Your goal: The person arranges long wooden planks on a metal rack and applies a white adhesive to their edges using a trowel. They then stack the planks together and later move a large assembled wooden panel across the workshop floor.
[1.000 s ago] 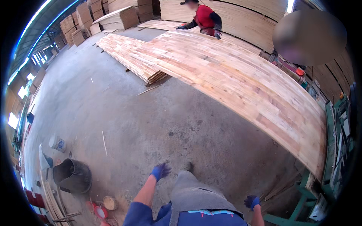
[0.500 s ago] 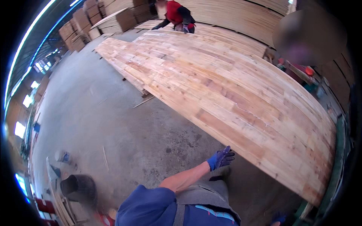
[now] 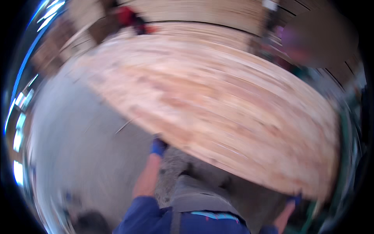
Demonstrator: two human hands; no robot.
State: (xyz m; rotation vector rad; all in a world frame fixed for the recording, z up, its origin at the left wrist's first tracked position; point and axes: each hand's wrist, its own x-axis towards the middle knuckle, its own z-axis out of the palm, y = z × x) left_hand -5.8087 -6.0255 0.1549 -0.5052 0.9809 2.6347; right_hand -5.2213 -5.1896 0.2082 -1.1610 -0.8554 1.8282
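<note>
A large, pale wooden panel [image 3: 218, 105] made of many joined strips stretches across the view, smeared by motion. My left hand [image 3: 159, 146], in a blue glove, is at its near edge, left of my body. The thumb side shows at the rim; the fingers seem to curl under the wood, though blur hides detail. Far to the right, my right hand [image 3: 295, 199], also blue-gloved, meets the same edge close to the panel's right end. It too appears closed on the rim, its fingers mostly hidden.
Another person in red [image 3: 126, 17] stands at the panel's far left end. Stacked boards [image 3: 202, 11] line the back. Green machine framing [image 3: 344, 144] borders the right end. A thin stick [image 3: 124, 127] lies on the concrete floor; a dark bucket [image 3: 91, 222] stands at lower left.
My left hand has moved left along the panel's near edge and onto it. My right hand has risen from the lower edge of view to the panel's right end. The view has swung.
</note>
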